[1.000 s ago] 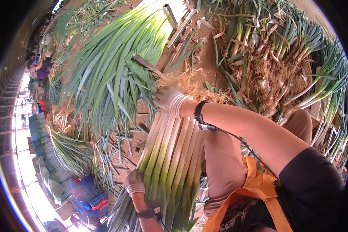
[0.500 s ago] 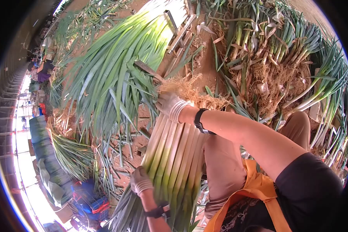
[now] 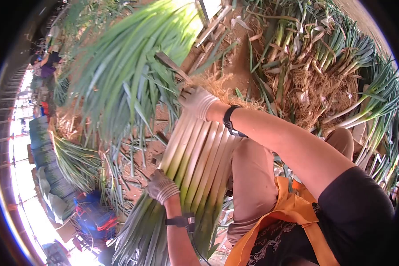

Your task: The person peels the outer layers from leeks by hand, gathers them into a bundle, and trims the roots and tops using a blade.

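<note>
A flat row of thick leeks [image 3: 199, 164] lies side by side, white stems above, green leaves spreading toward the bottom edge. My right hand [image 3: 197, 103], in a pale glove, is closed on the upper left end of the stems, beside the brown roots [image 3: 248, 101]. Lower down, my left hand [image 3: 162, 186], gloved too, has its fingers curled round the left edge of the row, where white turns green. The undersides of both hands are hidden.
Green leek leaves [image 3: 128, 75] hang at upper left beside a metal frame [image 3: 210, 26]. Rooted leeks [image 3: 310, 80] are heaped at upper right. Further left are another leafy bunch [image 3: 77, 164], a blue crate [image 3: 93, 217] and a distant person [image 3: 46, 66].
My left hand has moved up along the left edge of the leeks. My right hand has shifted slightly up, and the leeks have shifted a little left in view.
</note>
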A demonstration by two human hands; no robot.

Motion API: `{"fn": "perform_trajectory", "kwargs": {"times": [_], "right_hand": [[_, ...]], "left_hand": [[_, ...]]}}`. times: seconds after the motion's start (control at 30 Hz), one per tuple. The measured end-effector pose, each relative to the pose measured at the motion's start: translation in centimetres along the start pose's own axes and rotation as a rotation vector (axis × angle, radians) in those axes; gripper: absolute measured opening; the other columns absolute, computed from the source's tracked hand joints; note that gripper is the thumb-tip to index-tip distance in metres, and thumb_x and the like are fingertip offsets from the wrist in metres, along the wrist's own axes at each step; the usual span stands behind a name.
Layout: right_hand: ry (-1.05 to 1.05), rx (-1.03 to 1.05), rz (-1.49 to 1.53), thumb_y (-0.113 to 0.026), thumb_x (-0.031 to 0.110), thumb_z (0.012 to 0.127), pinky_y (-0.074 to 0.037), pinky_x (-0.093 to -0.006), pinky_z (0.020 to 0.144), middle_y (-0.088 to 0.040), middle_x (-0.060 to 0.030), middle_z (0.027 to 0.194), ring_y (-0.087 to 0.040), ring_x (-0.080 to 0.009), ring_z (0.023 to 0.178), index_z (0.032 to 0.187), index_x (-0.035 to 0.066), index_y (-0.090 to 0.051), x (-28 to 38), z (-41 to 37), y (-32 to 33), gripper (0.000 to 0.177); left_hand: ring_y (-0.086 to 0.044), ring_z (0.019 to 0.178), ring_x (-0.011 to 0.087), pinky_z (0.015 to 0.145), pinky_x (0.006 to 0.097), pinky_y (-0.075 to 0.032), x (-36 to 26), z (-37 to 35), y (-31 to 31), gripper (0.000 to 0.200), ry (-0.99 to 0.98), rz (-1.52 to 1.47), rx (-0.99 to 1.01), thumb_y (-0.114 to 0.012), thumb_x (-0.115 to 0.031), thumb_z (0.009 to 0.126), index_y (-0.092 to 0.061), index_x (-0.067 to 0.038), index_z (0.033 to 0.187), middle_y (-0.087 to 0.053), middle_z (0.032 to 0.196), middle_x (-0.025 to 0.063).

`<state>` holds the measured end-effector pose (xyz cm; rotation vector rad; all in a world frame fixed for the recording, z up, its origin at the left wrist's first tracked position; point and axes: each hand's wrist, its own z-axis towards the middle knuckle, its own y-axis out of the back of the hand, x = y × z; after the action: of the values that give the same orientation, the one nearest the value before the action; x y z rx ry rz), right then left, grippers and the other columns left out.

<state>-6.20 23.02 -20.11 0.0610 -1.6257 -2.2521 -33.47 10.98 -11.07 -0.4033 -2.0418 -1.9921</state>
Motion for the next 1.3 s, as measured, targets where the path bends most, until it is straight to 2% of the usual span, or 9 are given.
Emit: {"fn": "perform_trajectory", "kwargs": {"times": [0.37,0.6,0.67,0.73,0.93,1.07,1.2,1.27,1.3], "right_hand": [[-0.013,0.024,0.047,-0.057,0.015,0.074,-0.045,-0.0357,0.084,-0.060,-0.0091,0.105,-0.054,-0.0251,0.103,0.101,0.007,-0.057,0.2,-0.7,2.2,0.028],[0.024,0.047,0.054,-0.052,0.012,0.077,-0.040,-0.0421,0.091,-0.055,-0.0123,0.120,-0.051,-0.0272,0.112,0.115,0.007,-0.054,3.9,0.9,1.4,0.038],[0.059,-0.134,0.067,-0.051,0.013,0.080,-0.039,-0.0437,0.093,-0.055,-0.0155,0.119,-0.052,-0.0305,0.110,0.116,0.004,-0.051,5.4,-0.5,-0.3,0.038],[-0.046,0.127,0.089,-0.053,0.016,0.079,-0.038,-0.0430,0.095,-0.057,-0.0189,0.115,-0.051,-0.0345,0.111,0.113,0.003,-0.052,5.7,0.7,-0.1,0.036],[-0.092,0.316,0.127,-0.052,0.024,0.085,-0.037,-0.0424,0.095,-0.063,-0.0150,0.101,-0.057,-0.0305,0.098,0.114,0.011,-0.053,6.1,0.5,2.0,0.032],[0.013,0.140,0.163,-0.051,0.026,0.086,-0.038,-0.0433,0.092,-0.065,-0.0145,0.090,-0.058,-0.0317,0.092,0.106,0.010,-0.055,5.7,0.3,1.2,0.026],[0.000,0.078,0.178,-0.051,0.025,0.086,-0.040,-0.0413,0.090,-0.065,-0.0133,0.084,-0.059,-0.0308,0.089,0.096,0.008,-0.059,6.0,0.3,2.2,0.021],[0.015,0.073,0.196,-0.051,0.024,0.086,-0.041,-0.0420,0.089,-0.064,-0.0138,0.084,-0.059,-0.0310,0.088,0.093,0.008,-0.060,5.9,0.4,2.3,0.020],[-0.005,0.073,0.176,-0.051,0.024,0.086,-0.041,-0.0423,0.088,-0.064,-0.0141,0.084,-0.059,-0.0318,0.088,0.092,0.009,-0.062,6.0,0.3,2.3,0.020]], "left_hand": [[-0.064,0.071,0.0328,0.062,0.0424,-0.050,-1.6,0.1,1.4,0.024,0.123,0.023,-0.020,-0.049,-0.025,0.088,-0.065,-0.009,0.081,-0.065,0.078,0.0146],[-0.066,0.072,0.0294,0.061,0.0402,-0.051,-1.4,0.6,2.0,0.023,0.122,-0.013,0.068,-0.050,-0.021,0.087,-0.068,-0.008,0.082,-0.067,0.076,0.0129],[-0.067,0.074,0.0308,0.062,0.0392,-0.054,-1.3,0.9,2.6,0.025,0.157,-0.035,0.216,-0.050,-0.022,0.088,-0.069,-0.008,0.083,-0.067,0.083,0.0151],[-0.066,0.077,0.0314,0.066,0.0410,-0.052,-0.4,0.3,1.0,0.023,0.046,-0.082,0.065,-0.050,-0.021,0.086,-0.069,-0.009,0.083,-0.067,0.083,0.0148],[-0.064,0.085,0.0305,0.071,0.0423,-0.049,-0.6,0.7,-1.0,0.023,0.117,-0.098,0.066,-0.049,-0.024,0.085,-0.066,-0.009,0.087,-0.067,0.091,0.0129],[-0.062,0.089,0.0328,0.077,0.0436,-0.048,1.4,1.4,2.5,0.026,0.027,-0.269,0.291,-0.046,-0.025,0.087,-0.065,-0.008,0.094,-0.065,0.095,0.0157],[-0.056,0.107,0.0337,0.086,0.0436,-0.046,12.8,1.9,0.2,0.037,-0.113,-0.234,0.457,-0.038,-0.030,0.093,-0.059,-0.007,0.113,-0.060,0.110,0.0214],[-0.054,0.109,0.0343,0.090,0.0416,-0.044,19.8,1.0,-0.6,0.039,0.111,-0.251,0.666,-0.032,-0.025,0.094,-0.057,-0.003,0.112,-0.059,0.111,0.0224],[-0.055,0.107,0.0351,0.090,0.0416,-0.044,23.7,-0.8,-1.0,0.040,0.051,-0.192,0.642,-0.030,-0.027,0.094,-0.057,-0.003,0.111,-0.059,0.110,0.0224]]}}
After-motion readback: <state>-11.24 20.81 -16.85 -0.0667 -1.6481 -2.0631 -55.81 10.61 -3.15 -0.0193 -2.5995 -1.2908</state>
